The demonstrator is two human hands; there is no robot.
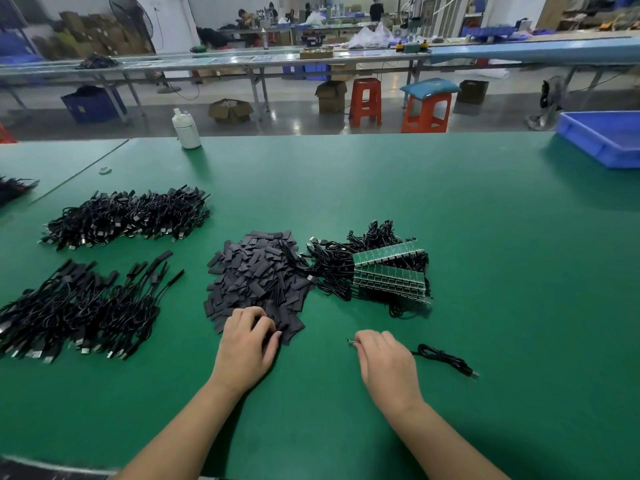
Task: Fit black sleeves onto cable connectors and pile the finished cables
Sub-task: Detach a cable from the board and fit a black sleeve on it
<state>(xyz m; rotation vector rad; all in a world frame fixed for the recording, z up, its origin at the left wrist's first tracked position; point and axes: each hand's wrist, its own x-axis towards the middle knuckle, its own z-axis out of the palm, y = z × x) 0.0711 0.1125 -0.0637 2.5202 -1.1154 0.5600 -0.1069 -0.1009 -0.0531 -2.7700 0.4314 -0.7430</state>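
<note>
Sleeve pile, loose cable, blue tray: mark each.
sleeve pile [258, 277], head view, middle of the heap
loose cable [445, 358], head view, coiled midsection
blue tray [588, 142], head view, near rim

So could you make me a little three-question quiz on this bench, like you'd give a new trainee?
1. True or false: the right hand holds one end of a loose cable.
2. The left hand reaches into the near edge of: A) the blue tray, B) the heap of black sleeves, C) the white bottle.
3. Which green parts lie on the tangle of cables right of the sleeves?

Key: 1 true; 2 B; 3 the circuit board strips.
</note>
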